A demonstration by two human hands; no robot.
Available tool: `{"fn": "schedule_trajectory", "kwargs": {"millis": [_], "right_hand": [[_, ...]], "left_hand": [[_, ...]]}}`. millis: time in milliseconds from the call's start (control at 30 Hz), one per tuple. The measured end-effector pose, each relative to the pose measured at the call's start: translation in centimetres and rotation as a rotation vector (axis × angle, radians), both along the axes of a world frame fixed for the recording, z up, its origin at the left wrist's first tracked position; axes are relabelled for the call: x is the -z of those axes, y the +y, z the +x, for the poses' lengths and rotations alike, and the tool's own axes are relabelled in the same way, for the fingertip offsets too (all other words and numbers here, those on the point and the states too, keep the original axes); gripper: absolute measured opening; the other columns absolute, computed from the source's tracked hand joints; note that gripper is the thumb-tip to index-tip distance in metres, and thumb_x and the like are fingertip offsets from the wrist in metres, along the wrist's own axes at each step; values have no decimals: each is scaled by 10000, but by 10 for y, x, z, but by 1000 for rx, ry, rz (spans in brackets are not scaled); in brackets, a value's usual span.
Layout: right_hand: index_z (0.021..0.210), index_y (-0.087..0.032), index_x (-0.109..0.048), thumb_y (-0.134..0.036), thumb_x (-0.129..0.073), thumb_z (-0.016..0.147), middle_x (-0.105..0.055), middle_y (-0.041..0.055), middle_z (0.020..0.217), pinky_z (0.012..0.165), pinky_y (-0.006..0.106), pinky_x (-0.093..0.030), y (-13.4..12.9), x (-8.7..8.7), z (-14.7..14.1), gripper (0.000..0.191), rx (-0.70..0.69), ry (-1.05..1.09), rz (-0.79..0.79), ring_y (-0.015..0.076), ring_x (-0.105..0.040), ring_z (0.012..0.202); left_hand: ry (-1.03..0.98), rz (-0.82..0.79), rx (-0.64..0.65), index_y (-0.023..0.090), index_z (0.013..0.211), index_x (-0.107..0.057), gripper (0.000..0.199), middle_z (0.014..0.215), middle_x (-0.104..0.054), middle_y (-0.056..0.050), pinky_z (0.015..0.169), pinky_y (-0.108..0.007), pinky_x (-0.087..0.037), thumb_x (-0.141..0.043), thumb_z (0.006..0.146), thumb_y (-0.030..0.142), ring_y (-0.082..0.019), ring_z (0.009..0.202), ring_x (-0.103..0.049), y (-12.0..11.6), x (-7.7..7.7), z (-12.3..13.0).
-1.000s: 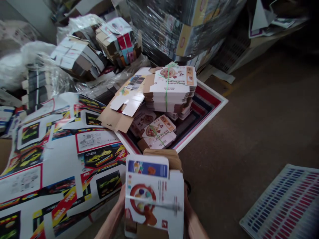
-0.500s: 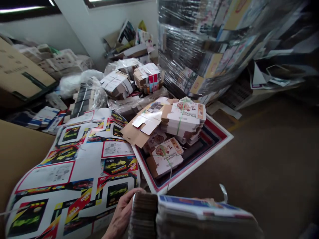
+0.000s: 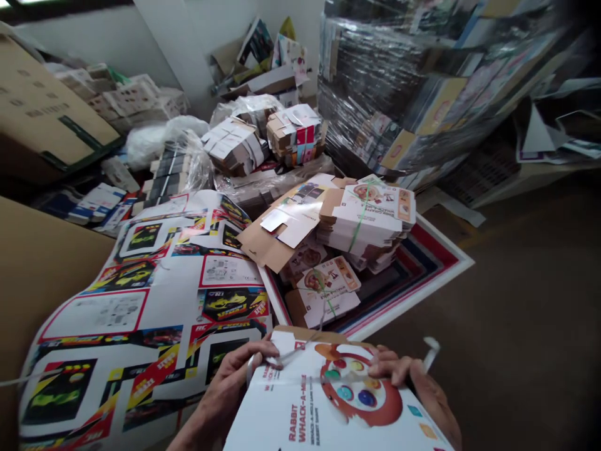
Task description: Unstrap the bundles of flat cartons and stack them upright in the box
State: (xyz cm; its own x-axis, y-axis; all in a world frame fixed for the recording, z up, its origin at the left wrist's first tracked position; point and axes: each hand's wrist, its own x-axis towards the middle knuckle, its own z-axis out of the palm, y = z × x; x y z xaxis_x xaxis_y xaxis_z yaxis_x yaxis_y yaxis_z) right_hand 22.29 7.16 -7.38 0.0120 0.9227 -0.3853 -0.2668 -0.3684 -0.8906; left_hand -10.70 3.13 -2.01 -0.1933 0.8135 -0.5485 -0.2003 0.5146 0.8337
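In front of me, at the bottom of the head view, is a bundle of flat cartons [image 3: 277, 416]. Its white top face carries a rabbit picture and the words "RABBIT WHACK-A-MOLE". A pale strap [image 3: 431, 352] crosses the bundle, one loose end sticking out at the right. My left hand [image 3: 232, 379] grips the far left corner, thumb and fingers closed around its edge. On the right side, my right hand [image 3: 416, 382] has its fingers curled over the printed face and holds that edge. Just beyond is a white-rimmed crate-like box [image 3: 444, 266] holding other tied carton bundles [image 3: 328, 291].
A large printed sheet [image 3: 173, 307] lies on the left beside a brown cardboard box [image 3: 47, 257]. Strapped carton bundles [image 3: 235, 141] are piled behind. A plastic-wrapped stack [image 3: 370, 81] stands at the back right, with floor [image 3: 516, 326] at the right.
The bundle has turned from edge-on to show its printed top face. My right hand has come into view on its right side. The camera view has shifted slightly left.
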Motion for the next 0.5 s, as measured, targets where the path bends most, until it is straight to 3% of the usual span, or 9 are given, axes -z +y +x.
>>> {"fn": "schedule_trajectory", "kwargs": {"millis": [100,233,367,500], "right_hand": [[652,-259,-641,-593,-582,955,-785,87,827,1207,498,-404,16,9,-1,455,-31,-35,71,276,-641,1069],[654,-264,-656,-541,-508,1010,-787,82,804,1080,436,-501,27,33,-1,475,-80,-94,209,252,-654,1050],[624,-260,-667,-584,-549,985,-802,104,813,1036,468,-520,17,82,-2,500,-153,-168,246,283,-666,1067],[643,-255,-664,-578,-524,1000,-784,92,784,1137,535,-445,-9,120,-4,502,-151,-225,131,296,-677,1045]], "left_hand": [[78,147,166,241,919,-868,477,1030,-810,-108,1061,-385,-572,-781,818,699,-296,1068,-737,8,14,-14],[415,511,471,247,1218,-808,385,1208,-801,-111,1140,-390,-562,-496,1074,420,-276,1218,-736,10,53,-32],[781,823,651,255,1493,-607,523,1384,-726,-95,1147,-371,-558,-474,1014,93,-238,1311,-683,-2,107,-39],[919,931,858,208,1643,-360,652,1417,-703,-103,1166,-365,-534,-461,1013,73,-223,1395,-613,-21,138,-42]]}}
